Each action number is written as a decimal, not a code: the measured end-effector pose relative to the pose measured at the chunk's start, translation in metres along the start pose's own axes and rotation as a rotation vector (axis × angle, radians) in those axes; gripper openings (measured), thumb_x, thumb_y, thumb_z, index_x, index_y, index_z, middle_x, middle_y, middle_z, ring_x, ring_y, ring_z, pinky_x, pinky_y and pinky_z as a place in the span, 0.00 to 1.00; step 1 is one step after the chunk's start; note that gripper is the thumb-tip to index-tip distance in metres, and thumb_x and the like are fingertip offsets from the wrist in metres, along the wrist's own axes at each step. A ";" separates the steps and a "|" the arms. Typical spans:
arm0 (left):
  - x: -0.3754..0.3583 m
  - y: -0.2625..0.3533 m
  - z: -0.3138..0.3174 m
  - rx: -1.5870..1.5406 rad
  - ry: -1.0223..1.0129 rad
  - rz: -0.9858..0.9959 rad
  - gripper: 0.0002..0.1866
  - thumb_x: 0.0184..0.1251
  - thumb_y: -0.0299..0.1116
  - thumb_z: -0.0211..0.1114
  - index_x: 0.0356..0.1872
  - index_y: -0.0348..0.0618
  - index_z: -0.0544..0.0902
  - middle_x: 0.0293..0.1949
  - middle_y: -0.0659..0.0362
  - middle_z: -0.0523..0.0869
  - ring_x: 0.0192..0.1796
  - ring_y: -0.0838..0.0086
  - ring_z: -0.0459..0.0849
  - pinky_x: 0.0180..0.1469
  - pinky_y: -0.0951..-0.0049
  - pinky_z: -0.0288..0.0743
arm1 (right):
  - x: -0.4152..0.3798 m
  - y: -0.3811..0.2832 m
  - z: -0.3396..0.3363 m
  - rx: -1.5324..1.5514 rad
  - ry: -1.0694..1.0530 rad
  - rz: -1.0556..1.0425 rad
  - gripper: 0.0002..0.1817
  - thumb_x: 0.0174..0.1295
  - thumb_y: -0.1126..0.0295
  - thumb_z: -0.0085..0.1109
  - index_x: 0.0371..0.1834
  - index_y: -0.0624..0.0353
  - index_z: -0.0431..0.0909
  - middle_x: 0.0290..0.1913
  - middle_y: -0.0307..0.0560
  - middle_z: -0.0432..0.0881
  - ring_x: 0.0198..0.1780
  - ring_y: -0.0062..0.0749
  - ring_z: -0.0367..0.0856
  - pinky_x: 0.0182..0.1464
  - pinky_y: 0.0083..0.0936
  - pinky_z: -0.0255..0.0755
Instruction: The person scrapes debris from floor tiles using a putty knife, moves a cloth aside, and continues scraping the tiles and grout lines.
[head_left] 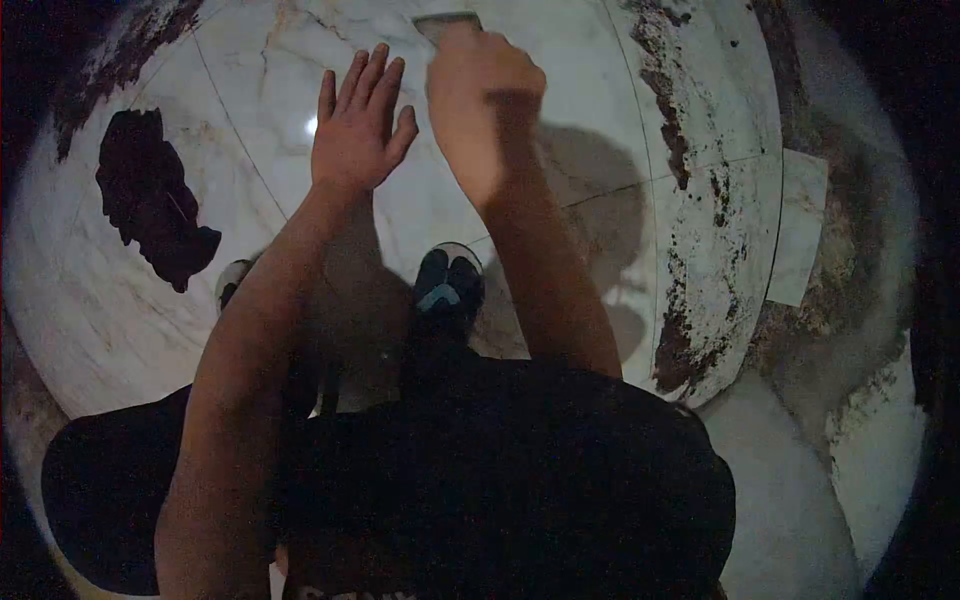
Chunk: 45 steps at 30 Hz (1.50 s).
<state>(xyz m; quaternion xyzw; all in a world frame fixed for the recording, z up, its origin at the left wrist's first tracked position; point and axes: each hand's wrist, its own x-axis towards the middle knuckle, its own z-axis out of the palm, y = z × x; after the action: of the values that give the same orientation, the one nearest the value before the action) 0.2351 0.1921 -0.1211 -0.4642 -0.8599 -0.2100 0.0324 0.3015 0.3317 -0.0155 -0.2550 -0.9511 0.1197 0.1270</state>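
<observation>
My left hand (360, 132) is spread flat over the pale marbled floor tiles (550, 60), with its fingers pointing away from me and nothing in it. To its right, my right hand (485, 105) is closed round a flat scraper-like tool (447, 20). Only the tool's thin, wide end shows beyond the knuckles; the rest is hidden in the fist. Thin dark joint lines run between the tiles around both hands.
A crumpled dark cloth (155, 195) lies on the tiles at the left. Dark crumbly dirt (678, 340) runs along the right side. A loose pale tile piece (800, 228) lies beyond the edge. My sandalled foot (448, 280) is below my hands.
</observation>
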 end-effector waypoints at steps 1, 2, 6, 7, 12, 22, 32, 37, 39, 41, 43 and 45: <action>-0.001 0.001 -0.001 0.012 -0.024 -0.019 0.31 0.74 0.46 0.56 0.75 0.49 0.70 0.78 0.55 0.67 0.81 0.60 0.62 0.82 0.44 0.47 | -0.013 -0.003 -0.005 0.058 0.116 -0.012 0.07 0.59 0.67 0.65 0.33 0.60 0.86 0.30 0.60 0.87 0.35 0.58 0.89 0.37 0.45 0.83; -0.001 0.001 -0.002 0.012 -0.024 -0.035 0.31 0.74 0.46 0.56 0.75 0.49 0.70 0.78 0.55 0.67 0.81 0.60 0.62 0.82 0.44 0.47 | -0.026 -0.005 -0.002 0.060 0.106 -0.024 0.07 0.59 0.67 0.65 0.33 0.60 0.86 0.30 0.60 0.87 0.35 0.58 0.89 0.37 0.45 0.83; -0.002 0.000 0.002 -0.040 0.021 -0.027 0.31 0.73 0.46 0.56 0.75 0.49 0.70 0.79 0.56 0.66 0.81 0.61 0.62 0.81 0.44 0.47 | -0.046 -0.013 -0.005 -0.075 -0.206 0.191 0.11 0.64 0.63 0.63 0.31 0.58 0.86 0.32 0.59 0.88 0.35 0.56 0.90 0.38 0.45 0.84; -0.002 0.001 0.000 -0.045 0.023 -0.034 0.31 0.73 0.46 0.57 0.75 0.49 0.70 0.79 0.56 0.67 0.81 0.61 0.62 0.81 0.43 0.48 | -0.041 -0.016 -0.004 -0.088 -0.155 0.161 0.10 0.64 0.63 0.63 0.32 0.58 0.86 0.32 0.59 0.88 0.36 0.56 0.90 0.38 0.45 0.85; -0.002 -0.005 0.004 0.014 0.016 0.023 0.31 0.73 0.47 0.56 0.75 0.49 0.70 0.79 0.57 0.67 0.81 0.61 0.62 0.81 0.43 0.48 | 0.014 0.003 0.012 -0.091 -0.104 0.048 0.09 0.63 0.65 0.61 0.32 0.58 0.87 0.32 0.60 0.88 0.36 0.57 0.90 0.40 0.46 0.85; -0.003 -0.002 0.002 -0.087 0.055 -0.013 0.31 0.74 0.48 0.55 0.75 0.48 0.70 0.79 0.56 0.67 0.81 0.60 0.63 0.81 0.43 0.48 | -0.055 0.010 -0.018 -0.271 -0.226 0.239 0.12 0.68 0.57 0.61 0.36 0.51 0.86 0.32 0.55 0.88 0.35 0.53 0.90 0.39 0.47 0.85; -0.004 -0.002 0.004 0.006 0.007 -0.040 0.31 0.74 0.47 0.55 0.75 0.49 0.70 0.79 0.57 0.67 0.81 0.60 0.63 0.81 0.43 0.49 | -0.032 0.035 -0.046 -0.241 -0.243 0.301 0.13 0.64 0.56 0.65 0.39 0.55 0.88 0.39 0.59 0.89 0.42 0.58 0.90 0.44 0.49 0.84; -0.003 -0.001 0.003 -0.049 0.032 -0.030 0.31 0.74 0.47 0.55 0.75 0.51 0.69 0.80 0.57 0.65 0.81 0.60 0.62 0.82 0.45 0.47 | -0.039 0.046 -0.007 -0.217 -0.133 0.237 0.13 0.63 0.57 0.65 0.39 0.54 0.89 0.42 0.58 0.90 0.44 0.58 0.90 0.47 0.48 0.84; -0.001 0.001 0.003 -0.003 0.009 -0.016 0.31 0.74 0.47 0.55 0.75 0.51 0.69 0.80 0.57 0.65 0.81 0.60 0.62 0.82 0.45 0.47 | 0.005 0.060 0.016 -0.241 -0.048 0.196 0.13 0.63 0.58 0.66 0.38 0.55 0.89 0.41 0.58 0.90 0.45 0.57 0.90 0.47 0.48 0.84; -0.003 0.000 0.004 0.006 -0.034 -0.019 0.32 0.76 0.47 0.55 0.78 0.51 0.66 0.82 0.57 0.62 0.83 0.59 0.57 0.82 0.43 0.44 | 0.037 0.058 0.001 -0.230 -0.110 0.287 0.13 0.63 0.58 0.67 0.38 0.56 0.89 0.41 0.58 0.90 0.45 0.56 0.90 0.47 0.48 0.84; -0.001 0.000 0.003 0.003 -0.033 -0.019 0.32 0.76 0.47 0.55 0.78 0.51 0.66 0.82 0.57 0.62 0.83 0.59 0.57 0.82 0.43 0.44 | 0.039 0.061 -0.024 -0.192 -0.087 0.195 0.13 0.62 0.58 0.67 0.37 0.57 0.89 0.38 0.55 0.90 0.44 0.56 0.90 0.47 0.48 0.84; -0.001 0.000 0.004 0.034 0.006 -0.020 0.30 0.75 0.46 0.54 0.75 0.49 0.70 0.79 0.57 0.66 0.81 0.62 0.62 0.81 0.44 0.49 | 0.001 0.058 -0.040 -0.245 -0.063 0.145 0.12 0.63 0.58 0.65 0.38 0.55 0.89 0.38 0.54 0.90 0.44 0.55 0.90 0.47 0.48 0.84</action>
<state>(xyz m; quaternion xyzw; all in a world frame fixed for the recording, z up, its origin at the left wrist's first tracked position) 0.2360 0.1932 -0.1251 -0.4545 -0.8677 -0.1973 0.0409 0.3389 0.3878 0.0056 -0.3329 -0.9411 0.0193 0.0561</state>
